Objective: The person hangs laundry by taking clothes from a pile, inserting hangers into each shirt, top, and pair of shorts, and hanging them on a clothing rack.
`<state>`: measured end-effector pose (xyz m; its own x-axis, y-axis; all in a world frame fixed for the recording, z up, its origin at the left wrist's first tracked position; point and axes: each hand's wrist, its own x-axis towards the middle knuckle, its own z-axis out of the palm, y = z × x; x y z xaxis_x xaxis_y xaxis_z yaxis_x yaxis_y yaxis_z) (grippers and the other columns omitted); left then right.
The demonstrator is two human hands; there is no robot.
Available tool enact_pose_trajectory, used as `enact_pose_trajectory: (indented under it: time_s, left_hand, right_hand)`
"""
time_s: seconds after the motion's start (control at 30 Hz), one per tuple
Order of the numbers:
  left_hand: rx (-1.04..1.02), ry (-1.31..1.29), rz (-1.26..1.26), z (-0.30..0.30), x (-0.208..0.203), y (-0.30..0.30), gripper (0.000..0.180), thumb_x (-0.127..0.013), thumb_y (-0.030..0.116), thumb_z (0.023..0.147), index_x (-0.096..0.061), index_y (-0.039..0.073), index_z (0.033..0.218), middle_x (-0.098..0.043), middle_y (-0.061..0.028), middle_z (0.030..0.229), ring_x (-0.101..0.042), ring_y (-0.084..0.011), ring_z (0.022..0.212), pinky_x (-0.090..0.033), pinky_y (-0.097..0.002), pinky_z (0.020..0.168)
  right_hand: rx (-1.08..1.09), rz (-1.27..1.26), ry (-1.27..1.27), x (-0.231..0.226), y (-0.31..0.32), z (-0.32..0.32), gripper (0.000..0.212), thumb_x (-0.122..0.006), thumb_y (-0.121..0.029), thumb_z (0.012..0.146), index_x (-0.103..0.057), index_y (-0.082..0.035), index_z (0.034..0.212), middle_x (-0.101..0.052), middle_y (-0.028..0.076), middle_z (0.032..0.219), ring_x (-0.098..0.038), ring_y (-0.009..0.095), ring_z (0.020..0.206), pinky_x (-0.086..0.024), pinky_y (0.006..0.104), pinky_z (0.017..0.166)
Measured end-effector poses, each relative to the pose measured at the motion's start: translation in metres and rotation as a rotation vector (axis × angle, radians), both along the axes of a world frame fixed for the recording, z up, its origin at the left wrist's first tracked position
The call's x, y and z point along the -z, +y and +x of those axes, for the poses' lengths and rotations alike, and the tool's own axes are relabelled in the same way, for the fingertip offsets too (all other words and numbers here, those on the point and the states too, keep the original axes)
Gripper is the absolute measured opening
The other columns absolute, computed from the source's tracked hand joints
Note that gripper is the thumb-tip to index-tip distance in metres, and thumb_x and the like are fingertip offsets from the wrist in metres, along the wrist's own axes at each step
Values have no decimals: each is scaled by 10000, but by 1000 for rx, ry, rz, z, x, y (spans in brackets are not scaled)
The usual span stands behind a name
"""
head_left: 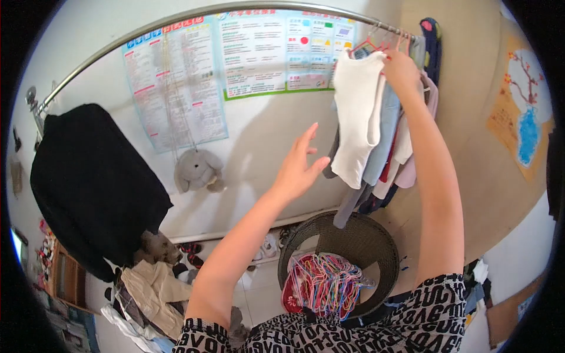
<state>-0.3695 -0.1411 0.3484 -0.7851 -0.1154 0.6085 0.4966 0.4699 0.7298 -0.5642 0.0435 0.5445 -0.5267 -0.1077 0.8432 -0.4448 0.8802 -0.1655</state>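
Note:
A white sleeveless top point(360, 117) hangs on a pink hanger point(368, 43) near the right end of the metal rail. My right hand point(403, 73) is raised to its right shoulder strap, fingers closed on the fabric by the hanger; the exact grip is partly hidden. Behind the top hang several other garments, among them a light blue one point(387, 126) and a pink one point(406, 173). My left hand point(297, 165) is in the air left of the top's lower half, fingers apart, touching nothing.
The curved rail point(194, 16) spans the top, with a black garment point(97, 182) at its left end. A grey plush toy point(199, 169) hangs by the wall posters point(176, 82). Below are a dark woven basket chair point(382, 247), colourful hangers point(329, 285) and piled clothes point(156, 291).

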Motion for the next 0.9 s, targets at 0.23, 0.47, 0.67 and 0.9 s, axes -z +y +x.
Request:
enact_pose_trajectory:
  time_s: [0.23,0.47,0.67,0.9]
  left_hand:
    - [-491,-39,66,127,122,-97,542,-632,146,833,-404,118,1324,-481,-125,1227,-577,-226,944,-499,-306,682]
    - [-1505,-160,86,335,263,-195,376,-640,56,768,-539,88,1129,-553,-99,1114,-541,-279,1004,-453,-380,830]
    - [-2273,-456,-43,537,309,-237,502,-702,122,713,-496,32,1162,-441,-229,1225,-387,-389,1163,-339,-446,973]
    - [-2144,-955,403,670,379,-245,353,-484,299,845,-571,35,1063,-631,-211,914,-600,-414,889,-466,-470,813]
  right_hand:
    - [-275,-96,173,116,45,-31,332,-511,-191,907,-573,-70,1210,-620,154,1128,-602,274,1010,-459,340,866]
    - [-694,-181,-310,418,4,41,505,-506,-123,920,-337,-82,1394,-612,93,836,-558,168,691,-493,308,652]
    - [-941,203,-1455,524,-102,272,313,-597,-82,828,-603,-26,1136,-656,105,833,-587,141,635,-489,297,617]
    - [-1295,772,-1433,493,-177,368,336,-609,-184,834,-596,-39,1137,-651,197,921,-630,335,814,-483,357,717]
